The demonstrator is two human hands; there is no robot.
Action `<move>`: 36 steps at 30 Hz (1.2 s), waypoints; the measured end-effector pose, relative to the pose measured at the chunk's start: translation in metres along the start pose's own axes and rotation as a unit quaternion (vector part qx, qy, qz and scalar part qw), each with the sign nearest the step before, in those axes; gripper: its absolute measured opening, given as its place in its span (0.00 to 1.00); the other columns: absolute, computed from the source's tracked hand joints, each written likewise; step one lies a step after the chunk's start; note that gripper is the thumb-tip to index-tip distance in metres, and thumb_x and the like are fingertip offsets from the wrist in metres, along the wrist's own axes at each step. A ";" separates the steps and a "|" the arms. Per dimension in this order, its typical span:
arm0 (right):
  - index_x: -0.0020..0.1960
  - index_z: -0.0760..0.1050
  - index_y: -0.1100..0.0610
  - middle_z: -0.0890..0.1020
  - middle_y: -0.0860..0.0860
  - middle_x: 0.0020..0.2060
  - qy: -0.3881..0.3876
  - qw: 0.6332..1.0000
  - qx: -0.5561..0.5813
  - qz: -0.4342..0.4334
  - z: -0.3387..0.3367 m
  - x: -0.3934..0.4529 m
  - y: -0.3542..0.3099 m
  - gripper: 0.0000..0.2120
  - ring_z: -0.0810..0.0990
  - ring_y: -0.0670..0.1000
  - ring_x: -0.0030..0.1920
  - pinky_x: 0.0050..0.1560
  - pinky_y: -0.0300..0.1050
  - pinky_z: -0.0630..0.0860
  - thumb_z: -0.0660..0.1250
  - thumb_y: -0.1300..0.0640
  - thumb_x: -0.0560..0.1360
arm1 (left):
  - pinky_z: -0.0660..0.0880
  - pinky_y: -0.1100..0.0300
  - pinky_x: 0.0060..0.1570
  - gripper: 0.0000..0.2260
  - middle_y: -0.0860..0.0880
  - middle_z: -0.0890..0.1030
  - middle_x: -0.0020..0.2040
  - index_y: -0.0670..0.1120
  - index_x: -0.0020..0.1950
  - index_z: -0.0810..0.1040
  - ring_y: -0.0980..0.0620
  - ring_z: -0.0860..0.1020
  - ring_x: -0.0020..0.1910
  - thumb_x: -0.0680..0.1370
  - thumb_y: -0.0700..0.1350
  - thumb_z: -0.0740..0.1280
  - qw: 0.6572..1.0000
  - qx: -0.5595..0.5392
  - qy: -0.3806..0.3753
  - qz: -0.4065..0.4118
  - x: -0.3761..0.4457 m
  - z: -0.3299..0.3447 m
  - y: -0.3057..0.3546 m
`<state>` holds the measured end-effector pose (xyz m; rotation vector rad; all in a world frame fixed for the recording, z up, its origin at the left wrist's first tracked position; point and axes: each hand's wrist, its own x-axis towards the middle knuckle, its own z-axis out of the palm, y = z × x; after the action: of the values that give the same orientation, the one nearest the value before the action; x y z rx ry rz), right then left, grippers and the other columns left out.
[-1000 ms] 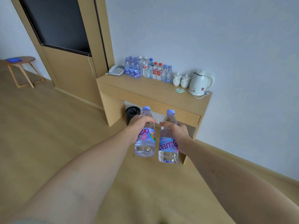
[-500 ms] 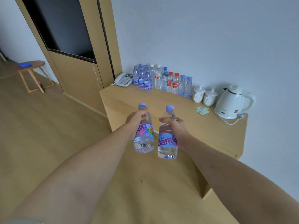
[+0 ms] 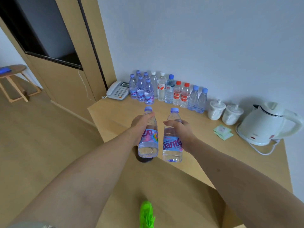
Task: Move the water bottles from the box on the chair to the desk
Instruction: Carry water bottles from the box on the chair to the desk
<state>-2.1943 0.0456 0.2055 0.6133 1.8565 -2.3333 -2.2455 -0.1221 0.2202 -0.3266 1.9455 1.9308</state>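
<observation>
My left hand (image 3: 142, 125) grips a clear water bottle (image 3: 148, 140) with a purple cap and pink-blue label by its upper body. My right hand (image 3: 180, 131) grips a second bottle of the same kind (image 3: 171, 145), held upright beside the first. Both bottles hang in the air above the front part of the light wooden desk (image 3: 189, 178). At the back of the desk, against the wall, stands a row of several water bottles (image 3: 166, 91) with purple, white, blue and red caps. The box and chair are out of view.
A white telephone (image 3: 117, 91) sits at the desk's back left corner. Two white lidded cups (image 3: 224, 111), tea packets (image 3: 222, 132) and a white kettle (image 3: 266, 124) with its cord stand to the right. A small stool (image 3: 13, 81) is far left; a green object (image 3: 146, 214) shows at the bottom.
I have come closer to the desk; it now fills the lower view and both held bottles are above its top instead of in front of it. My grips are unchanged.
</observation>
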 end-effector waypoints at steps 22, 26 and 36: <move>0.50 0.79 0.55 0.86 0.48 0.40 0.083 0.991 -0.105 -0.011 -0.005 0.293 -0.066 0.18 0.86 0.51 0.44 0.45 0.48 0.83 0.80 0.64 0.65 | 0.80 0.45 0.59 0.14 0.47 0.86 0.54 0.50 0.51 0.81 0.45 0.83 0.53 0.70 0.50 0.79 0.983 0.163 -0.082 -0.002 0.316 0.039 0.107; 0.45 0.80 0.52 0.86 0.44 0.35 0.067 0.985 -0.160 -0.018 -0.006 0.325 -0.068 0.17 0.84 0.44 0.37 0.47 0.46 0.82 0.81 0.63 0.61 | 0.80 0.52 0.48 0.13 0.54 0.86 0.49 0.54 0.50 0.82 0.50 0.83 0.50 0.68 0.50 0.80 0.973 0.216 -0.081 0.017 0.346 0.053 0.116; 0.60 0.78 0.56 0.86 0.50 0.48 0.089 0.979 -0.181 -0.004 -0.007 0.365 -0.079 0.30 0.83 0.53 0.52 0.55 0.52 0.78 0.81 0.70 0.61 | 0.84 0.47 0.52 0.10 0.55 0.85 0.44 0.52 0.44 0.83 0.53 0.83 0.47 0.69 0.52 0.81 0.952 0.297 -0.061 0.035 0.393 0.066 0.125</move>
<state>-2.5514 0.1344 0.1424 0.7851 2.2883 -1.9208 -2.6454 -0.0137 0.1690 0.0326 2.3502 1.2701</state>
